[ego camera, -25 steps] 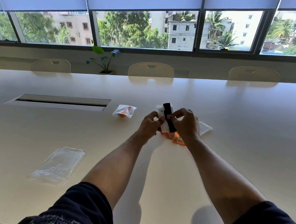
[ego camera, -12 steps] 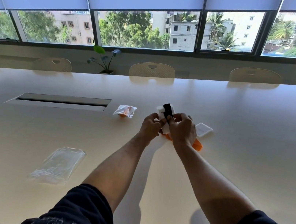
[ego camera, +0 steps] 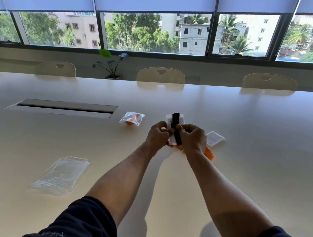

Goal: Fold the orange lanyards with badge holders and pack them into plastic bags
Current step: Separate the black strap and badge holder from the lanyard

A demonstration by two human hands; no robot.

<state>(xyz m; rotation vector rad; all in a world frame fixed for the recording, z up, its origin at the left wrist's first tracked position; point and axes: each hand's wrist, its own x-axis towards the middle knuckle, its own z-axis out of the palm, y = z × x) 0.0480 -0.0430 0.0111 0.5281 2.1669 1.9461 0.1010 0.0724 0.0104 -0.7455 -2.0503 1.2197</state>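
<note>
Change: since half a second ago both hands stay together over the table, and the white rectangular badge holder with a black strap across it (ego camera: 175, 125) stands a little more upright between them; more of the orange lanyard ribbon (ego camera: 209, 153) shows to the right of the right wrist than a second ago.
Left hand: left hand (ego camera: 157, 133) has its fingers curled, pinching the left edge of the badge holder.
Right hand: right hand (ego camera: 192, 139) is curled round the right side of the badge holder, thumb near the black strap.
Lanyard: the orange ribbon lies on the table under and just beside the right hand; how it is folded cannot be told.
Packed bag: small clear plastic bag with orange contents (ego camera: 132, 118) lies on the table left of the hands, apart from them.
Empty bags: flat stack of clear plastic bags (ego camera: 60, 175) lies near the left forearm, well apart from the hands.
Card: white rectangular card (ego camera: 215, 138) lies just right of the right hand.
Table: large pale table (ego camera: 268, 155), with a long grey cable hatch (ego camera: 66, 106) set into it on the left.
</note>
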